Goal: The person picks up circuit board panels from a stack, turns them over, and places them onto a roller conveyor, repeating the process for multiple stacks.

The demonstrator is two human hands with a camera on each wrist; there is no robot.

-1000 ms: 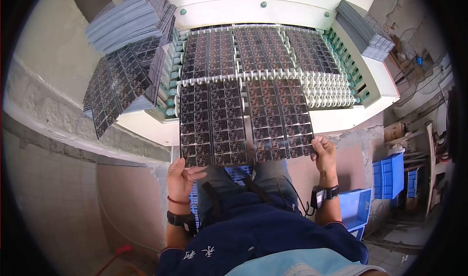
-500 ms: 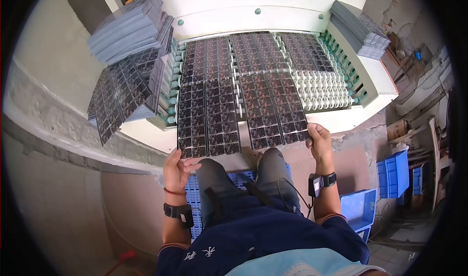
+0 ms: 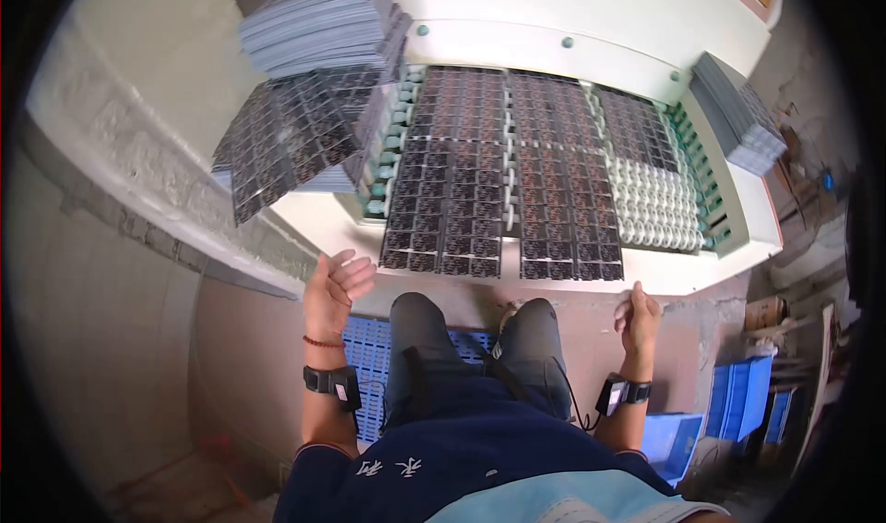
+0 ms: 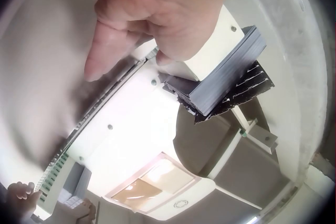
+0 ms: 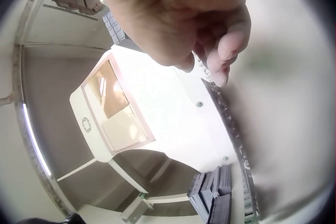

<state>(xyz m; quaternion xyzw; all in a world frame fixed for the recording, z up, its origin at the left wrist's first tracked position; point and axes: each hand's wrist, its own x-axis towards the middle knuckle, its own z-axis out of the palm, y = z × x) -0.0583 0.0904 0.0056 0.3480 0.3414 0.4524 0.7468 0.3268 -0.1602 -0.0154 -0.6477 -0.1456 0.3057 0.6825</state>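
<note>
Two dark circuit board panels, a left one (image 3: 443,214) and a right one (image 3: 570,214), lie side by side on the machine's rollers, their near ends over its white front edge. My left hand (image 3: 337,292) is off the left panel's near corner, fingers spread and holding nothing. Just beyond the right panel's near corner is my right hand (image 3: 639,324), its fingers loosely bent and nothing in them. The right wrist view shows that hand (image 5: 194,29) beside the machine with bare fingertips. Further panels (image 3: 461,98) lie flat in a row behind the front two.
White rollers (image 3: 657,204) show at the conveyor's right. A tall stack of panels (image 3: 318,24) stands at the left, with loose panels (image 3: 291,135) slanting off the front. Another stack (image 3: 734,108) sits on the machine's right side. Blue bins (image 3: 738,398) are at lower right.
The two front panels have slid away from my body onto the rollers, up against the row behind. Both hands have let go of their edges. The head view has turned, shifting the machine rightward.
</note>
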